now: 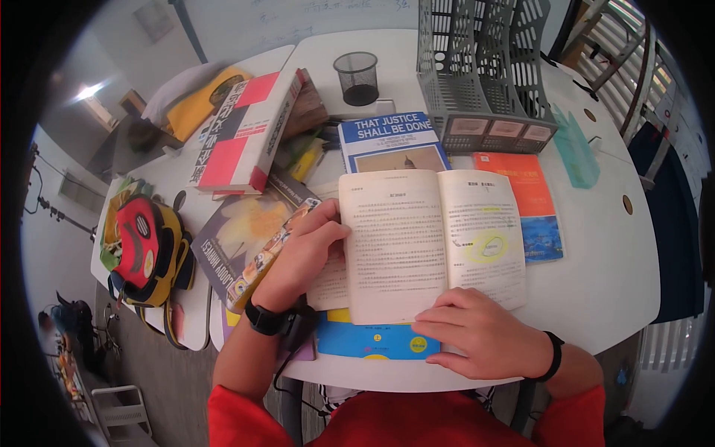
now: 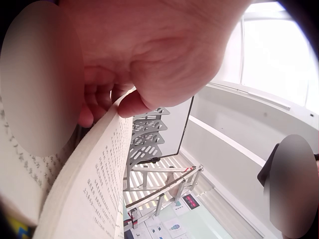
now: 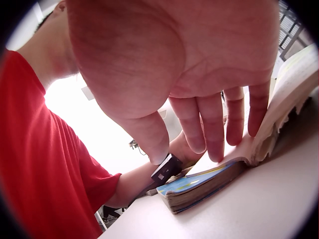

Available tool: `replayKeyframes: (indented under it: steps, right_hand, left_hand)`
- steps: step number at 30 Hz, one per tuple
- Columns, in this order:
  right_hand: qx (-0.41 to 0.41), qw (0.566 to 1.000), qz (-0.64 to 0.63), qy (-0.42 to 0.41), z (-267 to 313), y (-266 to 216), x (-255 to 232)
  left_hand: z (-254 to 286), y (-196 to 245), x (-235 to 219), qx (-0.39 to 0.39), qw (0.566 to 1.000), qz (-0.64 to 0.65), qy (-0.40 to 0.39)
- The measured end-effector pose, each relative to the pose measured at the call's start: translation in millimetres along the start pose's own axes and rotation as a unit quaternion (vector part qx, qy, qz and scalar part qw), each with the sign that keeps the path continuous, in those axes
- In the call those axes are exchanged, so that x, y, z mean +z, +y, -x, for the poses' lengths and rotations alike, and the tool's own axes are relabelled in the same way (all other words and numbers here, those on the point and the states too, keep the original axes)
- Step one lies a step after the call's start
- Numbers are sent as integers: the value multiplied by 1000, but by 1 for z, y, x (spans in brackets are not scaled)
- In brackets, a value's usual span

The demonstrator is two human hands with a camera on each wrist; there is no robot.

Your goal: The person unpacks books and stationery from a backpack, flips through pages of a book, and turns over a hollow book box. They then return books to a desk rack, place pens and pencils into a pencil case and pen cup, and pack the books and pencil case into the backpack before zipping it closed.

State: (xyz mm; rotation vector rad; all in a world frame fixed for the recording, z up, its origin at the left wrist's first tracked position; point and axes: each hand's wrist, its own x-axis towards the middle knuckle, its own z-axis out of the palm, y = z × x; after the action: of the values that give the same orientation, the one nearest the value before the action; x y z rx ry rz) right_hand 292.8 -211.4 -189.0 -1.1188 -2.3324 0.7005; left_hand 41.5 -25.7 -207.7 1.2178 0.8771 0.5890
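Pinching the open book by its left side between thumb and fingers, the left hand holds it over a blue book near the table edge; the right hand, fingers loosely extended, touches the open book's lower edge; an orange book lies farther right.

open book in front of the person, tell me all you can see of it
The open book has off-white, papery leaves printed with dense dark lines. Its right page bears yellow marking round a small diagram. The left grip pinches its left edge; the right grip rests fingers near its lower edge. It partly covers a blue book.
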Motion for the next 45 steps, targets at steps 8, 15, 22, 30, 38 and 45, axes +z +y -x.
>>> replayKeyframes:
  steps: [8, 15, 22, 30, 38, 45]
  right_hand:
    - [8, 1000, 6, 2, 0, -1, 0]
    - [6, 1000, 4, 8, 2, 0, 0]
    - [5, 1000, -5, 5, 3, 1, 0]
    - [1, 1000, 2, 11, 4, 1, 1]
    - [-5, 1000, 6, 10, 3, 2, 2]
    - [-1, 1000, -4, 1, 1, 0, 1]
  left_hand:
    - [-1, 0, 0, -12, 1000, 15, -10]
    - [0, 2, 2, -9, 1000, 5, -4]
    - [1, 3, 4, -1, 1000, -10, -8]
    - [-1, -2, 4, 3, 1000, 0, 4]
    - [-2, -4, 2, 8, 1000, 11, -5]
    - [-2, -2, -1, 10, 1000, -16, -4]
